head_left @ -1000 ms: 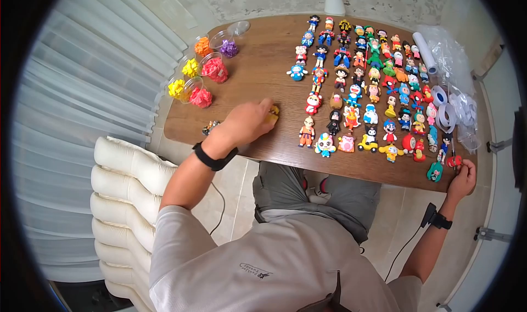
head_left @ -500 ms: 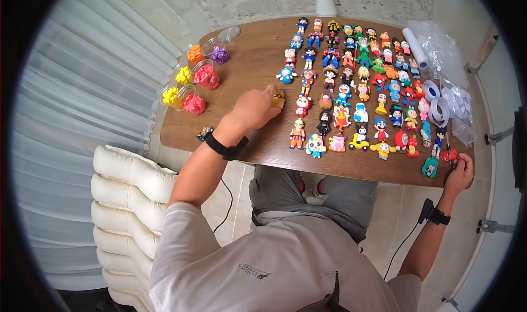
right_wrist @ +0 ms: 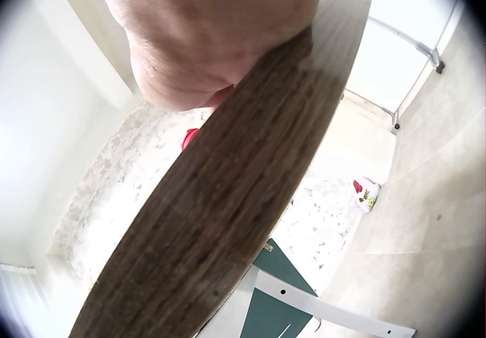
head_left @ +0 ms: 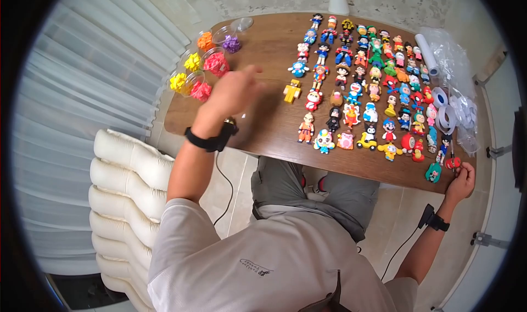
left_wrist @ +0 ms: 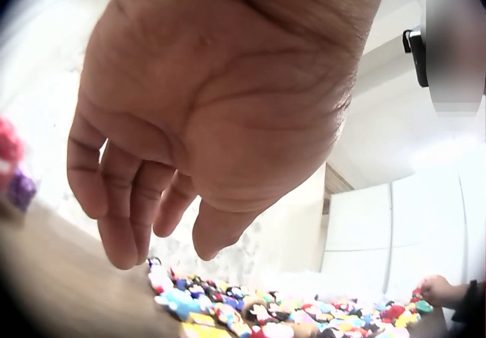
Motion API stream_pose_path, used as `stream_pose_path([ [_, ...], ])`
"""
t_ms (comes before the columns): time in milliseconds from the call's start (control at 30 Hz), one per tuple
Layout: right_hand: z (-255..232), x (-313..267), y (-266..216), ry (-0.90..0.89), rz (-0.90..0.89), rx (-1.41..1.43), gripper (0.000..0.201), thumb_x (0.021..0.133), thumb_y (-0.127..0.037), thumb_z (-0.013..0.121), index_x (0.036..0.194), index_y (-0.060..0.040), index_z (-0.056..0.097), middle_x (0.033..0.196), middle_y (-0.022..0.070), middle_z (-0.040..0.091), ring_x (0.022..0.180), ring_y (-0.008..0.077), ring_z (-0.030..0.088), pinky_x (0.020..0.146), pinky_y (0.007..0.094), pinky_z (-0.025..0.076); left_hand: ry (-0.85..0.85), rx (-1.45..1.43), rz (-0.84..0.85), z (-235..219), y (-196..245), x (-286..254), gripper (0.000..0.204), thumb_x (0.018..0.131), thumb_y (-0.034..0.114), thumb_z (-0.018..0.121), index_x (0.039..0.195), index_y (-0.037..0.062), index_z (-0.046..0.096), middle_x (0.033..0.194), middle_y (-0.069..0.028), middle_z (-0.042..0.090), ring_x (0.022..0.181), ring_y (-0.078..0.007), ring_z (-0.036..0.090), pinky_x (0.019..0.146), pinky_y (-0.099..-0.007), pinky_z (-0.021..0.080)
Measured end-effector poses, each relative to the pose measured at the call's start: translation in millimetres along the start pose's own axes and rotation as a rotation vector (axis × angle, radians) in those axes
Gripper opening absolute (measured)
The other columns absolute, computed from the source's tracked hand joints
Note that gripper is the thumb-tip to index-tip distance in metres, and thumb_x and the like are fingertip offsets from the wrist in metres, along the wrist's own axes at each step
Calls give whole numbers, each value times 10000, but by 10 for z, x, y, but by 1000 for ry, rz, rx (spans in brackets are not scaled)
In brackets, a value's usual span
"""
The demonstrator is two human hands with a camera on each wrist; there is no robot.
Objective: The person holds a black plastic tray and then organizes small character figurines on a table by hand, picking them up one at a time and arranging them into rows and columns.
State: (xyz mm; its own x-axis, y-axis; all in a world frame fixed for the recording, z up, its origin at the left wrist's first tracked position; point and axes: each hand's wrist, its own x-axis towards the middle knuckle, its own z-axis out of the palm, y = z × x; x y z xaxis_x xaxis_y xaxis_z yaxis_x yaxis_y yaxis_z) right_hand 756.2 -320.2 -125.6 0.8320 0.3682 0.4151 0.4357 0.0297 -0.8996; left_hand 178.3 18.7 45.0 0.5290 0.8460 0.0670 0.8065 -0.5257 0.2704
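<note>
Table, near edge: 1 right hand beside a red item; whether it grips, I cannot tell. 1 left hand, above the tabletop, fingers loosely bent, nothing held. 1 yellow figure, lying beside a white-and-red figure. Farther: clear cups; 1 white roll.

The left arm is pointing forward, and the left hand is hovering, blurring towards its tips in the head view. Its palm is facing the wrist camera, fingers hanging loosely curled, thumb hanging beside them. The right arm is angling outward, the right hand lying low, fingers partly hiding.
</note>
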Motion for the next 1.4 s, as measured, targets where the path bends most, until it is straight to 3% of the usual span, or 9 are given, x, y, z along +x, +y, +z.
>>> stream_pose_path([
  [67, -23, 28, 57, -17, 0, 15, 156, 982, -25, 519, 998, -11, 674, 804, -3, 611, 712, 50, 520, 632, 201, 398, 31, -18, -51, -208, -192, -241, 362, 908, 159, 678, 1240, 28, 615, 911, -137, 710, 857, -284, 697, 782, -376, 542],
  [167, -40, 43, 97, -20, -12, -1, 151, 985, -32, 526, 997, -15, 675, 810, -7, 614, 715, 47, 522, 631, 198, 395, -5, -8, -41, -263, -485, -633, 357, 881, 178, 674, 1205, 33, 633, 988, -195, 708, 932, -361, 685, 798, -432, 534],
  [300, -44, 55, 116, -36, -32, -19, 146, 984, -36, 533, 996, -21, 678, 818, -14, 620, 715, 44, 524, 630, 192, 394, -78, 61, -210, -99, -521, -1027, 498, 856, 207, 753, 1302, 59, 589, 1045, -157, 709, 976, -325, 686, 848, -422, 533],
  [467, -42, 59, 109, -44, -15, -22, 147, 980, -28, 530, 990, -21, 677, 827, -13, 619, 720, 46, 527, 631, 193, 400, -31, 129, -281, 113, -313, -1131, 551, 850, 219, 751, 1330, 34, 553, 1037, -205, 709, 1008, -387, 676, 850, -455, 531],
  [667, -22, 45, 85, -37, -13, -21, 150, 985, -33, 527, 988, -23, 676, 833, -13, 623, 718, 46, 529, 628, 195, 404, -28, 100, -210, 249, -375, -978, 477, 868, 214, 727, 1277, 24, 573, 921, -238, 705, 908, -416, 682, 784, -481, 530],
  [800, 22, 19, 12, -30, -12, -18, 149, 982, -30, 526, 983, -22, 675, 836, -13, 626, 719, 49, 531, 629, 197, 406, -9, -60, -70, 440, -96, -811, 459, 867, 230, 735, 1260, 46, 584, 909, -221, 704, 882, -395, 691, 779, -473, 536],
  [1000, 40, 11, -57, -31, -5, -47, 145, 969, -20, 529, 961, -18, 674, 839, -8, 624, 720, 57, 528, 635, 198, 407, -41, -229, 70, 596, 303, -528, 444, 895, 221, 708, 1278, 51, 563, 1024, -249, 690, 955, -429, 660, 818, -507, 520],
  [1367, 23, 44, 15, -45, -20, -49, 134, 960, -25, 541, 954, -22, 675, 800, -22, 599, 692, 49, 501, 608, 198, 375, 120, -351, 107, 793, 190, -566, 476, 883, 211, 710, 1302, 48, 555, 1103, -191, 667, 1024, -372, 648, 880, -454, 515],
  [1400, -77, 107, 131, -92, -3, -104, 137, 998, -62, 535, 999, -27, 667, 889, 1, 642, 753, 66, 558, 663, 208, 444, 137, -352, 102, 806, 191, -582, 462, 886, 213, 710, 1290, 43, 562, 1085, -193, 661, 1030, -383, 633, 889, -456, 507],
])
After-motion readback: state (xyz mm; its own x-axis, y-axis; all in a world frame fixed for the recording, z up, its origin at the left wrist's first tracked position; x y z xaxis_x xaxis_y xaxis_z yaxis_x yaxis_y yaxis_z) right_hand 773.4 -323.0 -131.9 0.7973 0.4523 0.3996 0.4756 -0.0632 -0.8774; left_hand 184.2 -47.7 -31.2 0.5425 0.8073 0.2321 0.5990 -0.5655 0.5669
